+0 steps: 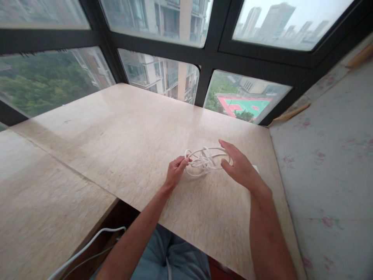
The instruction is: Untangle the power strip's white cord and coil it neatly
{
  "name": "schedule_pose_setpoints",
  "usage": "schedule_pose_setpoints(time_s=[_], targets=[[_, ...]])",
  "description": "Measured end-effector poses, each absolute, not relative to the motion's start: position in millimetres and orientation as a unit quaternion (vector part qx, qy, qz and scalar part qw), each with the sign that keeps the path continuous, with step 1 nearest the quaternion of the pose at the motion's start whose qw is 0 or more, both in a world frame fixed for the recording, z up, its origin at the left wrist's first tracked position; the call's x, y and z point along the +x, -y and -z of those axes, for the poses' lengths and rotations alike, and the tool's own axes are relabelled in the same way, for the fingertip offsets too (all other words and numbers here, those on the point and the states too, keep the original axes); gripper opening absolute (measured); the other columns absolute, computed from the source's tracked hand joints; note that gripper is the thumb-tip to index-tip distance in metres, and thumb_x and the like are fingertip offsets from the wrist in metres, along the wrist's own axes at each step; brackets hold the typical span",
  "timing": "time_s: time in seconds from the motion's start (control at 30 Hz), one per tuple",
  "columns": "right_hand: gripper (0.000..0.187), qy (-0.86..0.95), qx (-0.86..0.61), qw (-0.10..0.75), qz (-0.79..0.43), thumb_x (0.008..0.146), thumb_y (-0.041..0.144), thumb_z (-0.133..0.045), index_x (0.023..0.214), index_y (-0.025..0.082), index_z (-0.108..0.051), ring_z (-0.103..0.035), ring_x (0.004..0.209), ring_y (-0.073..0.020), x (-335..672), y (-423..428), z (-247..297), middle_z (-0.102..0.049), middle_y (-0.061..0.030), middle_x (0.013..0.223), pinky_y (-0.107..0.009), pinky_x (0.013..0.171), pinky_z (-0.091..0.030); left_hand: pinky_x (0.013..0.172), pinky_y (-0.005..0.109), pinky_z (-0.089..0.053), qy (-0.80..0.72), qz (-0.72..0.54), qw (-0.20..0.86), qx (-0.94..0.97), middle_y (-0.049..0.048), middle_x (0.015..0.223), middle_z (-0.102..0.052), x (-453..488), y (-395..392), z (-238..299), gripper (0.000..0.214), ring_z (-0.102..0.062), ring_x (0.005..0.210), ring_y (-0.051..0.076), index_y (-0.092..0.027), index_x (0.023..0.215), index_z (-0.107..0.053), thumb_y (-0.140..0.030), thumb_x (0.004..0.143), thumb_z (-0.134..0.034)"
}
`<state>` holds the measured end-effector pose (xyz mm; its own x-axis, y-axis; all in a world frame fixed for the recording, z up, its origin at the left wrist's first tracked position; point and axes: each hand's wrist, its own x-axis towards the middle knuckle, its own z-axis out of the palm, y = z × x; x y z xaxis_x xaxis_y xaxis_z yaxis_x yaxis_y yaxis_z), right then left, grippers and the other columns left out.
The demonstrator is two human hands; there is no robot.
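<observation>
A loosely looped white cable lies in a tangle at the middle right of the stone-patterned counter. With thumb and fingers closed, my left hand pinches the loops at their left end. On the other side my right hand is open, thumb and fingers apart around the right end of the loops. Whether its fingers touch the cable I cannot tell. Part of a small white object shows behind my right wrist; most of it is hidden.
Dark-framed windows run along the back edge of the counter. A flower-patterned wall stands close on the right. Below the counter's front edge, a white cord hangs in a dark gap near my left forearm.
</observation>
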<state>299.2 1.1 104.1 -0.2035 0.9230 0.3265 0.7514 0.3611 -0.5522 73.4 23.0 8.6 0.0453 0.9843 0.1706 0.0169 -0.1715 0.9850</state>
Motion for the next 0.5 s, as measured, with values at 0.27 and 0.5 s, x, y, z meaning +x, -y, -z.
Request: schedule_pose_setpoints(time_s=[0.27,0.5], targets=[[0.022,0.79,-0.564,0.239,-0.03,0.087,0.017,-0.058,0.103,0.017,-0.073,-0.063,0.097,-0.0272,278,-13,-98,-0.071,-0.0124,0.098,-0.042,0.087,-0.05,0.075,0.029,-0.049,-0.435,-0.516,0.447,0.587,0.0058,0.093,-0.072,76,-22,-8,0.033,-0.064,0.081,0.017,-0.019,0.087,-0.073,-0.043,0.09,-0.051],[0.016,0.767,-0.581,0.262,-0.068,0.09,0.026,-0.06,0.087,0.022,-0.076,-0.064,0.077,-0.0183,272,-8,-104,-0.069,-0.0054,0.081,-0.029,0.07,-0.045,0.077,0.033,-0.048,-0.445,-0.611,0.246,0.608,0.0114,0.11,-0.061,72,-19,-3,0.041,-0.059,0.094,0.02,-0.019,0.121,-0.055,-0.04,0.086,-0.06]])
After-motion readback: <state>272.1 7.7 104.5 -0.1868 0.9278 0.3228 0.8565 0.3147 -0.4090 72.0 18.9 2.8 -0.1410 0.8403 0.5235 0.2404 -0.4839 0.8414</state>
